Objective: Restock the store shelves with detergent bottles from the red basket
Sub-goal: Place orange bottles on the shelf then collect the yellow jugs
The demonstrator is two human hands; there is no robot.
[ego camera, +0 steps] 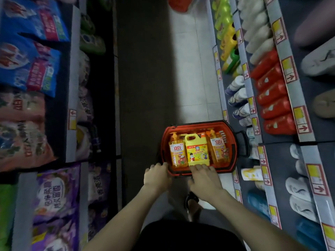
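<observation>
A red basket (233, 142) sits on the aisle floor in front of me. Inside lie a yellow jug of detergent (197, 151) in the middle and an orange pump bottle on each side, one left (177, 153) and one right (219, 149). My left hand (156, 176) rests with curled fingers on the basket's near left rim. My right hand (204, 176) lies flat over the near rim, fingertips touching the bottom of the yellow jug. Whether it grips anything is hidden.
Shelves on the right (301, 127) hold red packs (273, 98), white bottles and green and yellow bottles (226, 33). Shelves on the left carry large detergent bags (32, 69). A second red basket (179, 4) stands farther down the tiled aisle. My foot (192, 201) is below the basket.
</observation>
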